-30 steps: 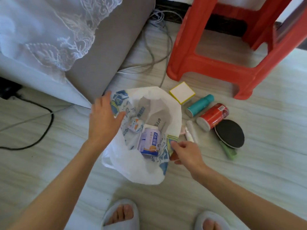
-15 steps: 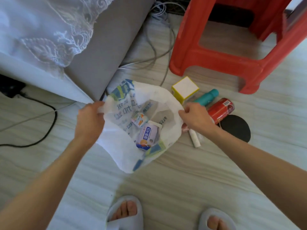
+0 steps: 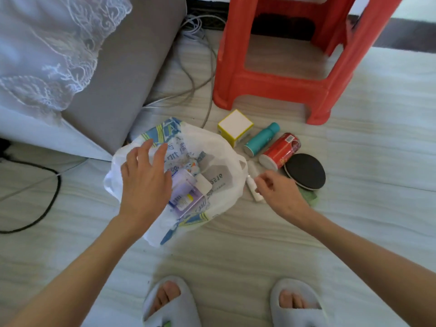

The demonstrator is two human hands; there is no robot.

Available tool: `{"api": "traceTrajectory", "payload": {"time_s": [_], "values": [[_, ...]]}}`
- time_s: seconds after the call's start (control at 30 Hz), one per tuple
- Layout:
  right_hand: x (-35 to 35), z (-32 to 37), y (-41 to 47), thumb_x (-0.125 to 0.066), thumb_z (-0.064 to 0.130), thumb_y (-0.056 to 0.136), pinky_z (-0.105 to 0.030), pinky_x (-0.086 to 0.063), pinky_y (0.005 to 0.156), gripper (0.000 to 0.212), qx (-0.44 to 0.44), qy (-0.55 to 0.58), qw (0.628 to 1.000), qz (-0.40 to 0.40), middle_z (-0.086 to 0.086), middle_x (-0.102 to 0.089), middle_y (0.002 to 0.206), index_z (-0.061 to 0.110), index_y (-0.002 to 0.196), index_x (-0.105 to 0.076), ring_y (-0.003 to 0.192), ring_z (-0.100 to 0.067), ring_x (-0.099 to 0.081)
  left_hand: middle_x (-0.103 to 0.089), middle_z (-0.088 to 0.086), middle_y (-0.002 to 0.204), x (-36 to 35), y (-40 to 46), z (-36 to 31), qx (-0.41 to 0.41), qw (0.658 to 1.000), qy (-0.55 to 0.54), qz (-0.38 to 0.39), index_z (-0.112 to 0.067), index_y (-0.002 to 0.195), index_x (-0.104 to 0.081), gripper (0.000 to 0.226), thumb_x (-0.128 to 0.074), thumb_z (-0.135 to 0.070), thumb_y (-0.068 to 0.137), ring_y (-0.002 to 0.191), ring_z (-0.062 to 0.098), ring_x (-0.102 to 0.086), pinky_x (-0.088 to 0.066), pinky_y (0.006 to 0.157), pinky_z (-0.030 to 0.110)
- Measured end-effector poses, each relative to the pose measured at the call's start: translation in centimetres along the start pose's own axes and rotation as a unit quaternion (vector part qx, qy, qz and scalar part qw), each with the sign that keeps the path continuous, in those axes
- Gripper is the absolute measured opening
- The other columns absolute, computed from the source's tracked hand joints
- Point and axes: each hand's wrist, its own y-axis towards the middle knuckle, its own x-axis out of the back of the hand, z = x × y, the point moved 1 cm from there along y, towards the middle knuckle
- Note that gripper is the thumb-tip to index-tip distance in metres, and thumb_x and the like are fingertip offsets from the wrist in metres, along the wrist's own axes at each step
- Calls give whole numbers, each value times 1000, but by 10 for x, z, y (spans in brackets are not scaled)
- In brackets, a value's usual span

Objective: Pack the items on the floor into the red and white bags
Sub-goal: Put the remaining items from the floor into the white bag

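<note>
Right grip: fingers loosely curled, holding nothing, tips just over the small white tube lying on the floor beside the bag. Left grip: fingers spread and straight, hovering over the near rim of the white bag; whether it touches the plastic cannot be told.

Bag sits between the two grips, mouth open and slumped, with a purple packet and smaller packs already inside. Beyond the right grip, on the floor: black disc, red can, teal bottle, yellow-and-white box, a green item half hidden by the wrist. No red bag in view.

Risks, as judged:
- Nothing is holding the rim, so the thin plastic could fold shut and the tube could land outside it.
- Tube is slim and round; a shallow pinch may let it roll toward the can.
- Can and bottle lie on their sides; a knock from the wrist could send them rolling under the red stool.
</note>
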Motion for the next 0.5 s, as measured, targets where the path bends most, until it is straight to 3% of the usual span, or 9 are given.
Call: {"api": "traceTrajectory", "payload": {"time_s": [0.17, 0.3, 0.4, 0.47, 0.5], "values": [[22, -54, -25, -49, 28, 93, -30, -44, 80, 28, -42, -38, 998, -6, -5, -64, 103, 13, 117, -53, 96, -22, -59, -54, 17, 124, -12, -20, -93, -172, 983, -50, -25, -9, 114, -54, 40, -51, -11, 74, 111, 32, -40, -40, 85, 44], [48, -108, -52, -47, 28, 94, -31, -43, 82, 32, -57, -101, 993, -18, -4, -61, 110, 13, 122, -50, 101, -22, -58, -58, 13, 119, -45, -46, -169, -238, 959, -134, 76, -9, 112, -57, 38, -48, -14, 75, 106, 34, -56, -50, 87, 42], [56, -139, -52, -48, 27, 93, -31, -42, 84, 33, -56, -139, 987, -54, -6, -58, 117, 12, 123, -50, 109, -22, -53, -59, 13, 119, -81, -50, -192, -248, 948, -117, 165, -11, 113, -57, 53, -73, -11, 62, 105, 31, -58, -54, 83, 40], [56, -153, -32, -50, 28, 93, -32, -42, 88, 36, -42, -169, 983, -64, -7, -55, 122, 12, 125, -49, 114, -24, -49, -45, 16, 137, -93, -37, -198, -245, 942, -26, 227, -9, 128, -47, 67, -71, -4, 65, 123, 34, -46, -45, 96, 41], [54, -157, -19, -51, 28, 92, -34, -42, 90, 40, -35, -181, 981, -68, -8, -54, 124, 11, 127, -48, 115, -26, -48, -27, 17, 149, -106, -28, -197, -242, 937, 12, 250, -8, 139, -33, 68, -60, -1, 77, 136, 35, -28, -32, 108, 43]]}}
